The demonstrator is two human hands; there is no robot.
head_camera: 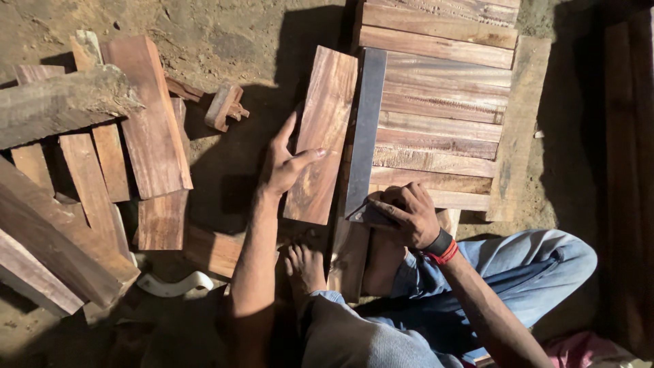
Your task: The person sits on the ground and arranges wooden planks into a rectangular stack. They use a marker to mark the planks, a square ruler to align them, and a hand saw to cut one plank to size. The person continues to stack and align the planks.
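Head-camera footage looked straight down on a person seated on a dirt floor (231,48). A short reddish board (320,136) was pinned flat under the left hand (286,163), whose fingers were spread loosely across the near edge and not curled around anything; this seemed to keep the piece from sliding. Just beside it, along its right edge, a long metal straightedge (366,129) was laid, apparently as a guide line. The lower end of that blade was gripped by the right hand (407,217), its fingers clenched over it; whether a marking tool was also held could not be told. Beneath and to the right, a panel of joined wooden slats (443,109) was spread as a work surface. Both bare feet (304,266) were set against the near end, seemingly as a brace. Offcut planks (146,116) were piled well apart, leftward.
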